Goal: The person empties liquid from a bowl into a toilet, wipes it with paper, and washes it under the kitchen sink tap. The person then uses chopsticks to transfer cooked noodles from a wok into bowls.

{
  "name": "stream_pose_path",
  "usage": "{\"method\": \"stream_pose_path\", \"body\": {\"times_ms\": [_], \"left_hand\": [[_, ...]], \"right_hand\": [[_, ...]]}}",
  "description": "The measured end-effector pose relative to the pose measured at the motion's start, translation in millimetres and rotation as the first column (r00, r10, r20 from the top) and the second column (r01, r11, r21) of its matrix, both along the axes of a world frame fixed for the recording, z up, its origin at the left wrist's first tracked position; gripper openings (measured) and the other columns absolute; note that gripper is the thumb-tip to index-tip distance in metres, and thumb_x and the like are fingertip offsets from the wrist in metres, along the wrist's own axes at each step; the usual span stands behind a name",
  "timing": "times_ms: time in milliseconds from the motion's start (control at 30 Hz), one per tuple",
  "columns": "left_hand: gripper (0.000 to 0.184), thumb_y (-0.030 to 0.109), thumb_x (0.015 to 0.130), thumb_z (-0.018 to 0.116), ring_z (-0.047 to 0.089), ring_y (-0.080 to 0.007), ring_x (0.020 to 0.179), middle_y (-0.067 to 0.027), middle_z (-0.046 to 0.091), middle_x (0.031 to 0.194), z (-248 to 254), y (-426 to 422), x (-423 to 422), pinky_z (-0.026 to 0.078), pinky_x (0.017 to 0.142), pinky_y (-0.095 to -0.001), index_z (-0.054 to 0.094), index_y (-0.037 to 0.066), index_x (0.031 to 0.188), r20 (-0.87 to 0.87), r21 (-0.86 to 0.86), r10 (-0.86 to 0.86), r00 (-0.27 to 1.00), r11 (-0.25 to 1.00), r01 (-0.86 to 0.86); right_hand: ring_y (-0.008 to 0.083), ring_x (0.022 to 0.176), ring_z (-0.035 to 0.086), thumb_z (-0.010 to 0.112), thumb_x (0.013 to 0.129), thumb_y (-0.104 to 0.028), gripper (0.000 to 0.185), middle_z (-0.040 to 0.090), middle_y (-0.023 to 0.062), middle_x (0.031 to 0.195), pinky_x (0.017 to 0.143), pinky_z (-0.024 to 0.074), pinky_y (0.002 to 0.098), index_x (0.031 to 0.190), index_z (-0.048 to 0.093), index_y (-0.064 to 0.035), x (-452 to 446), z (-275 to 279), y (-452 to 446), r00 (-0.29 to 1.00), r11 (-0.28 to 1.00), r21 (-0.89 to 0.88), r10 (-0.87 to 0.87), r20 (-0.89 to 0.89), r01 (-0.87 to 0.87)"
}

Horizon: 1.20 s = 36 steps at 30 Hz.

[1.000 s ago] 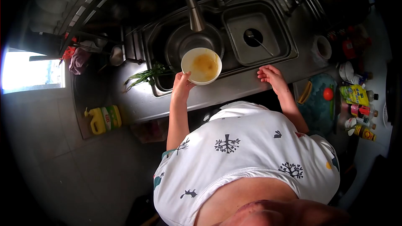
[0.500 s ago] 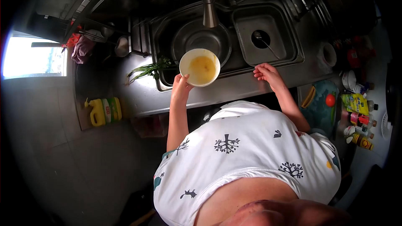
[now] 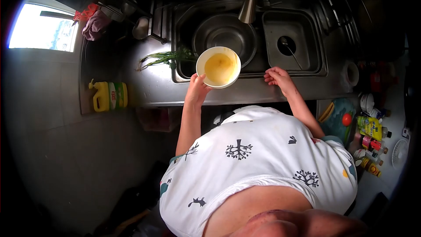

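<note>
Since everything centers on the white bowl (image 3: pixel 201 63), start there: it's up in the left hand (image 3: pixel 197 90), gripped at the near rim with the thumb over the edge, right by the front of the left sink. I'd call this step just holding the bowl. Any move from here calls for keeping it level, I reckon, as the yellow liquid (image 3: pixel 220 68) inside looks runny. Bowl's smooth, round and glossy, ceramic maybe, can't tell. Right hand (image 3: pixel 279 79) looks empty, fingers loosely bent, near the sink's front edge. Behind the bowl there's a round, dull metal basin (image 3: pixel 223 33) under a brushed-looking faucet (image 3: pixel 248 11). Stringy green stalks (image 3: pixel 169 56) lie to the left, then shiny metal tabletop (image 3: pixel 250 91) and a boxy yellow jug (image 3: pixel 101 97) farther out.
</note>
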State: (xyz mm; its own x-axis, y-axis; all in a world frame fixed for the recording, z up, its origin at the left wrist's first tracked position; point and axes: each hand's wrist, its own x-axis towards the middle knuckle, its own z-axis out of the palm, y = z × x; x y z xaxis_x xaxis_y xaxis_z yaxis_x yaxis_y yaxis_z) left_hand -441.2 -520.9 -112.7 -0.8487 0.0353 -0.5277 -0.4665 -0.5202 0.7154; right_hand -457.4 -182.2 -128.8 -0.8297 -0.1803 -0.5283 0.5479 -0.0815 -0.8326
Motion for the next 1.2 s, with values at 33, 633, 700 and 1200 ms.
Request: {"method": "stream_pose_path", "body": {"times_ms": [33,633,700,1200], "left_hand": [[0.051,0.021,0.085,0.059,0.053,-0.0249,0.106,-0.017,0.046,0.119,0.6,-1.3,3.4,0.048,0.083,-0.0386,0.031,0.004,0.123,0.023,-0.039,0.006,1.0,0.999,-0.005],[0.058,0.017,0.08,0.065,0.054,-0.015,0.084,-0.0121,0.05,0.106,-2.7,-19.8,52.4,0.048,0.069,-0.0293,0.03,0.005,0.124,-0.037,0.088,0.315,0.948,0.946,-0.311],[0.056,0.017,0.08,0.065,0.056,-0.0158,0.089,-0.0122,0.05,0.108,-5.1,-24.0,56.7,0.049,0.071,-0.0282,0.031,0.004,0.123,-0.026,0.066,0.308,0.951,0.95,-0.306],[0.055,0.014,0.081,0.064,0.058,-0.0234,0.101,-0.0174,0.049,0.115,-2.5,-38.1,81.3,0.049,0.086,-0.0363,0.029,0.004,0.123,-0.01,0.053,0.379,0.925,0.924,-0.378]], "right_hand": [[0.0118,0.078,0.06,0.05,0.093,-0.017,0.018,0.063,0.0065,0.09,0.066,0.0473,0.0227,0.1,0.058,-0.0032,0.7,0.2,0.6,1.0,1.0,0.005,0.004,0.006,-0.004],[0.011,0.077,0.06,0.052,0.093,-0.019,0.017,0.063,0.0051,0.09,0.066,0.047,0.0224,0.1,0.058,-0.0052,-4.6,-0.1,-2.9,0.997,0.996,0.053,0.075,0.02,-0.076],[0.0108,0.077,0.06,0.052,0.093,-0.019,0.016,0.064,0.0049,0.089,0.066,0.0471,0.0221,0.099,0.059,-0.0055,-6.1,0.8,-4.8,0.996,0.995,0.042,0.089,0.013,-0.09],[0.0116,0.078,0.06,0.05,0.093,-0.017,0.017,0.063,0.0063,0.091,0.066,0.0473,0.0227,0.101,0.058,-0.004,-10.9,-4.9,-17.9,0.992,0.991,0.036,0.126,0.009,-0.126]]}}
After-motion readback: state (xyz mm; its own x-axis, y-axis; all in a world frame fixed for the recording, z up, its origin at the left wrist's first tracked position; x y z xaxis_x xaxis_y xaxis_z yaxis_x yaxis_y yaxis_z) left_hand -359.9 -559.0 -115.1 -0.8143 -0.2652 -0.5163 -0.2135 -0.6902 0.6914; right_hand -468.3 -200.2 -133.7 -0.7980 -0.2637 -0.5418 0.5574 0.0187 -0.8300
